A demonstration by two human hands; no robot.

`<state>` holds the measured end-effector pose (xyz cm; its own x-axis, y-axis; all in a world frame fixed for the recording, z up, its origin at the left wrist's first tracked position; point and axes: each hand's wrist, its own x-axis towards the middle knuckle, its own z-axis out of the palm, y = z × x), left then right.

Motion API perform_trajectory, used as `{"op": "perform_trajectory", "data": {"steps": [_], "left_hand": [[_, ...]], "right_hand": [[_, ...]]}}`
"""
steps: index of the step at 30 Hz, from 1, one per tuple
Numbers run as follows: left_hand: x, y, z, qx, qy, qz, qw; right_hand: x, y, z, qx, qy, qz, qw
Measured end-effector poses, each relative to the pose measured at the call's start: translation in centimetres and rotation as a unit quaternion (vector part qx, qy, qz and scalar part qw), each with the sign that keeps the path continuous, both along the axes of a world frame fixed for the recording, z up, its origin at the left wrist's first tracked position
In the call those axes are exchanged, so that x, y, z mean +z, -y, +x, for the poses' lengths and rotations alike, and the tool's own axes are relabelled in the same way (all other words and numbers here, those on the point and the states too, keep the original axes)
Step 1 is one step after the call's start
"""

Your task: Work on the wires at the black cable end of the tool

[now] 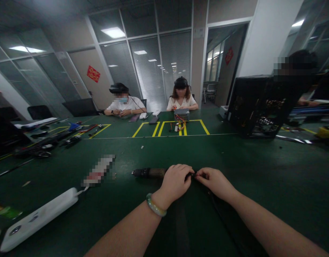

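A dark electric screwdriver with a narrow metal tip lies along the green table, its tip pointing left. My left hand is closed over its rear part, which hides that end. Close beside it, my right hand pinches a black cord at the tool's back end. The cord runs from there down toward the table's near edge. Whether its plug sits in the tool is hidden by my fingers.
A white power strip lies at the near left. Assorted tools and cables spread farther left. A black computer case stands at the right. Two people sit across the table, one behind a power supply with loose wires.
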<state>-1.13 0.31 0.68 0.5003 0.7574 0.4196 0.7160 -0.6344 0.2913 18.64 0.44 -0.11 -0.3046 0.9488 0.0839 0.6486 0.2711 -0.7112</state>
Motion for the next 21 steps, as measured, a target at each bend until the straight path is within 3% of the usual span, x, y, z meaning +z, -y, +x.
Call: {"op": "perform_trajectory", "data": {"steps": [21], "left_hand": [[-0.03,-0.12,-0.04,-0.001,0.006,-0.016,1.0]], "right_hand": [[0.41,0.23,-0.01,-0.001,-0.005,-0.008,1.0]]}}
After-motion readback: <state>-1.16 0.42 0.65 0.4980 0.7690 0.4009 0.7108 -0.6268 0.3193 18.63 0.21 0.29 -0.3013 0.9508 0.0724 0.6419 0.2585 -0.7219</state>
